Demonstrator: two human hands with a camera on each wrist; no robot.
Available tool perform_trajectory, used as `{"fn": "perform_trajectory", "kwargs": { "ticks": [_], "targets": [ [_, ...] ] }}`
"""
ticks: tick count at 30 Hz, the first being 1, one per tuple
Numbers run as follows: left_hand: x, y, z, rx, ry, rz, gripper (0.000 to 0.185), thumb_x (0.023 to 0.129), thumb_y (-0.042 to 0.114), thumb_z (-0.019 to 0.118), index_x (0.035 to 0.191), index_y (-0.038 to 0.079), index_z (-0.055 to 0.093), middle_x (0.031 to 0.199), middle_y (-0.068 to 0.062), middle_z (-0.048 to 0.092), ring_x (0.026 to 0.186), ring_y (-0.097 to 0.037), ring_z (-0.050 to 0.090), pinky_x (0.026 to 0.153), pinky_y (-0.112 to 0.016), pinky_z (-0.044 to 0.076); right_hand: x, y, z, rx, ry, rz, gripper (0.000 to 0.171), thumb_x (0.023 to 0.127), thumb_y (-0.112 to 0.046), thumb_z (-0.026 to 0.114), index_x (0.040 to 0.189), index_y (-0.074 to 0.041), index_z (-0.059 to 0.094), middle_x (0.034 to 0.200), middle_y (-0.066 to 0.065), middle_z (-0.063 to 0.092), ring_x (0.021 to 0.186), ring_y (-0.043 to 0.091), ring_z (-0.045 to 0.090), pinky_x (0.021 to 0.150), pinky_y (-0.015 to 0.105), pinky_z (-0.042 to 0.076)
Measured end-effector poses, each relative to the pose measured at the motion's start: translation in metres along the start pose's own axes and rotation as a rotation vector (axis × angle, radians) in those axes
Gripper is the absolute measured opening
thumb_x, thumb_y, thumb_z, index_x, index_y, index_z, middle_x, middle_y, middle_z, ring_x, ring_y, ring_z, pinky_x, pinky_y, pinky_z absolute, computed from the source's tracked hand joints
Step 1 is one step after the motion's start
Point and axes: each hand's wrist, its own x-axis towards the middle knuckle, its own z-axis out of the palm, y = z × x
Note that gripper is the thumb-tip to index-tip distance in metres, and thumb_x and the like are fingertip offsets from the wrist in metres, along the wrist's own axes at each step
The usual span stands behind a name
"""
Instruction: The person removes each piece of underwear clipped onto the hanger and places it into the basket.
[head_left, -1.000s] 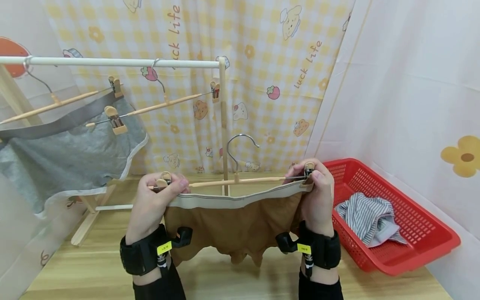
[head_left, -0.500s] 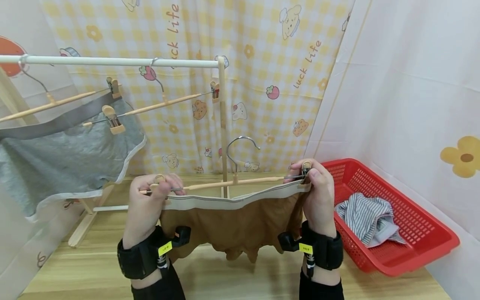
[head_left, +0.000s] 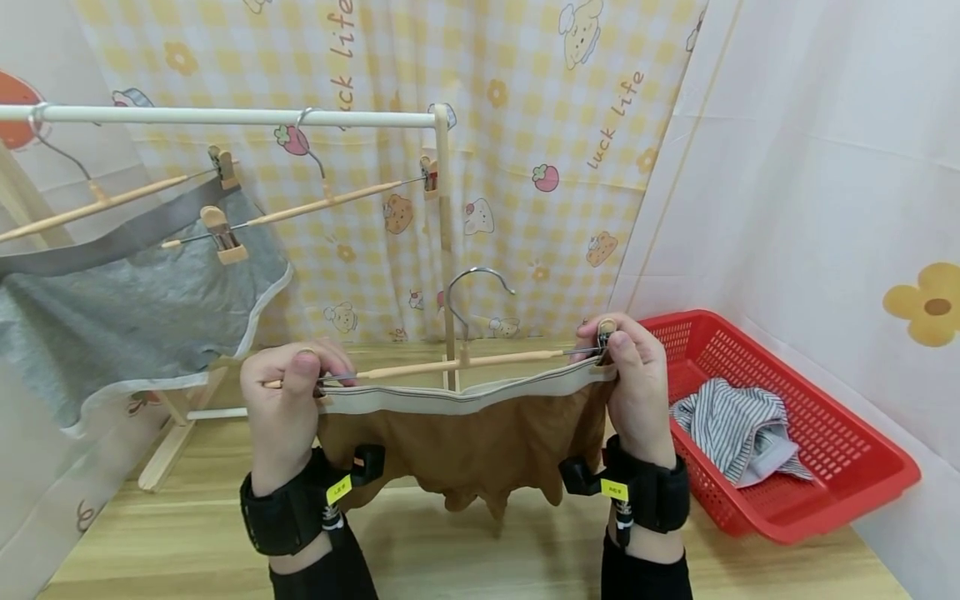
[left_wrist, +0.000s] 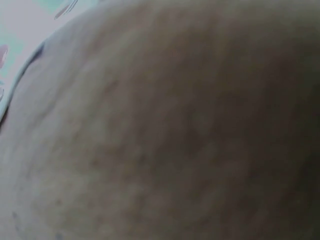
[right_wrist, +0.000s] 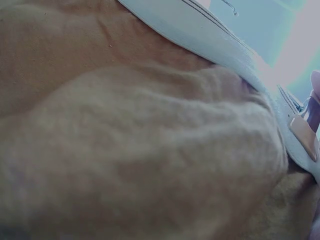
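In the head view, a pair of brown underpants [head_left: 480, 454] with a white waistband [head_left: 450, 403] hangs below a clip hanger [head_left: 408, 367], its metal hook upright. My left hand [head_left: 281, 396] holds the hanger's left end, fingers curled over the clip there, which is mostly hidden. My right hand [head_left: 639, 387] pinches the right clip [head_left: 606, 332] at the waistband's right corner. Blurred brown cloth [left_wrist: 140, 130] fills most of the left wrist view. The right wrist view shows the clip's pad [right_wrist: 304, 135] over the waistband's edge.
At left stands a rack with a white rail [head_left: 225, 116]. On it hang grey underpants [head_left: 142, 300] on one clip hanger and a bare clip hanger [head_left: 322, 205]. A red basket [head_left: 832, 500] at right holds a striped garment [head_left: 731, 425]. Below is a wooden tabletop [head_left: 180, 533].
My left hand has moved a little left and closed further over the left clip, its thumb now higher. The hanger and underpants have shifted slightly left; my right hand keeps its pinch.
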Motion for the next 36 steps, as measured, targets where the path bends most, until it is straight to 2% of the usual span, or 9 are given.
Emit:
{"fn": "perform_trajectory", "kwargs": {
  "ticks": [6,17,20,24,29,36],
  "targets": [
    [0.000,0.000,0.000,-0.001,0.000,0.014,0.051,0.095,0.031,0.067,0.058,-0.003,0.064,0.056,-0.009,0.062,0.056,-0.018,0.060,0.054,-0.024,0.044,0.000,0.000,0.001,0.000,0.001,-0.002,0.025,0.101,-0.025,0.058,0.093,-0.005,0.071,0.088,0.006,0.066,0.071,0.014,0.066,0.067,0.024,0.053],
    [-0.001,0.001,0.001,0.004,-0.003,-0.022,0.049,0.096,0.029,0.065,0.059,-0.004,0.064,0.058,-0.010,0.062,0.057,-0.018,0.059,0.056,-0.026,0.046,0.000,-0.001,0.000,-0.036,0.004,-0.005,0.025,0.101,-0.022,0.054,0.091,-0.007,0.072,0.082,0.004,0.067,0.070,0.014,0.064,0.065,0.024,0.050],
    [-0.003,0.003,0.000,0.000,-0.035,-0.049,0.048,0.096,0.031,0.066,0.062,-0.003,0.065,0.061,-0.010,0.064,0.059,-0.018,0.061,0.059,-0.026,0.048,-0.002,-0.001,0.000,-0.039,0.008,0.001,0.026,0.101,-0.020,0.052,0.091,-0.007,0.072,0.083,0.005,0.067,0.071,0.014,0.064,0.065,0.024,0.050],
    [-0.004,0.007,-0.002,0.020,-0.109,-0.100,0.045,0.096,0.035,0.067,0.071,-0.003,0.070,0.072,-0.009,0.069,0.067,-0.017,0.064,0.066,-0.025,0.050,-0.002,-0.002,-0.003,-0.018,0.012,-0.003,0.026,0.101,-0.017,0.051,0.090,-0.005,0.072,0.084,0.006,0.067,0.071,0.014,0.065,0.066,0.023,0.053],
    [-0.003,0.009,-0.002,0.041,-0.165,-0.134,0.046,0.096,0.038,0.066,0.081,-0.005,0.073,0.081,-0.012,0.071,0.070,-0.019,0.066,0.070,-0.027,0.050,0.000,-0.003,-0.007,0.047,-0.041,-0.041,0.026,0.098,-0.011,0.048,0.085,-0.001,0.067,0.077,0.008,0.066,0.069,0.016,0.064,0.066,0.025,0.054],
    [-0.001,0.006,0.002,0.015,-0.141,-0.108,0.051,0.093,0.041,0.068,0.072,-0.005,0.069,0.073,-0.011,0.067,0.067,-0.020,0.063,0.068,-0.027,0.046,0.002,0.000,-0.012,0.029,-0.129,-0.115,0.024,0.096,-0.011,0.047,0.082,0.002,0.061,0.076,0.010,0.066,0.070,0.020,0.062,0.065,0.028,0.049]
  ]
}}
